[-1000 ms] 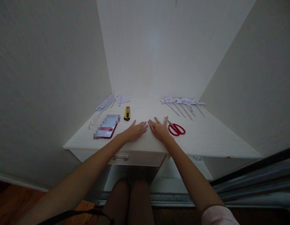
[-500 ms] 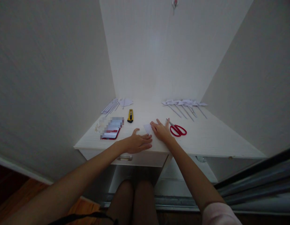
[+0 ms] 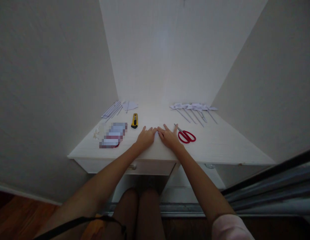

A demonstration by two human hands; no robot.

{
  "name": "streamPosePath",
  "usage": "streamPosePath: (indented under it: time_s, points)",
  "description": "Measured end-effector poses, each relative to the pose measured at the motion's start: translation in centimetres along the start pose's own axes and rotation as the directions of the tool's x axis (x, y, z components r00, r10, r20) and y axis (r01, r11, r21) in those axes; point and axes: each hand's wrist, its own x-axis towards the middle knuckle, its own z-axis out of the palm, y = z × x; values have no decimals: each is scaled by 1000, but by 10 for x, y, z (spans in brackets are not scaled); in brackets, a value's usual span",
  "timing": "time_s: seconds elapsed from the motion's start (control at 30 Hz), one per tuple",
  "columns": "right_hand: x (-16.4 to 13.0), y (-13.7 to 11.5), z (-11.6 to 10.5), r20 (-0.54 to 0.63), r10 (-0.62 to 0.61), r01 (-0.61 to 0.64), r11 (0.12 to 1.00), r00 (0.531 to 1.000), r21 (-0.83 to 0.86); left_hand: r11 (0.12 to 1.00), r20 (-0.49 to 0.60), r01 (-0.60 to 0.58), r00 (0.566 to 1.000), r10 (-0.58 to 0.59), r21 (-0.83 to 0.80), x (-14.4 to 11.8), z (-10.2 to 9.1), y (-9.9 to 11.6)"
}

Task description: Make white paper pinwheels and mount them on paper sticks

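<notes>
A small piece of white paper (image 3: 156, 134) lies on the white desktop, mostly covered by my two hands. My left hand (image 3: 145, 137) rests over its left side, fingers stretched toward the right and the thumb apart. From the other side my right hand (image 3: 168, 137) presses on the paper with spread fingers. The fingertips of both hands meet at the paper's upper part. Red-handled scissors (image 3: 187, 136) lie just right of my right hand, their tip near its thumb. Farther left of my left hand is a yellow box cutter (image 3: 134, 120).
Paper pinwheels on sticks (image 3: 192, 108) lie in a row at the back right. Several rolled paper sticks (image 3: 113, 110) and a flat paper piece (image 3: 130, 105) are at the back left. A phone (image 3: 114, 135), partly pixelated, lies front left. Walls enclose the desk (image 3: 220, 146).
My left hand has moved up and onto the paper, its fingertips now meeting those of my right hand. Less of the paper shows. The view has shifted slightly.
</notes>
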Motion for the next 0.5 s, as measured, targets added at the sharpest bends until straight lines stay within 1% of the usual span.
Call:
streamPosePath:
  time_s: [0.1,0.2,0.27,0.37,0.43,0.5]
  points:
    - [0,0,0,1,24,-24,1000,1000,-2,995,10,-3,1000,2,102,-10,-6,4]
    - [0,0,0,-7,39,-39,999,999,-4,993,0,26,1000,-26,112,-20,-12,5]
    - [-1,0,0,-14,39,-39,999,999,-5,997,-4,37,999,-37,72,-26,-15,2]
    - [-1,0,0,-10,23,-22,999,1000,33,999,23,42,999,-42,-22,-33,-14,-7]
    - [0,2,1,-5,-8,9,996,1000,88,998,20,29,999,-28,-54,-33,-12,-15]
    - [2,5,2,-10,-40,41,991,999,128,997,-7,23,1000,-23,-79,-29,-11,-21]
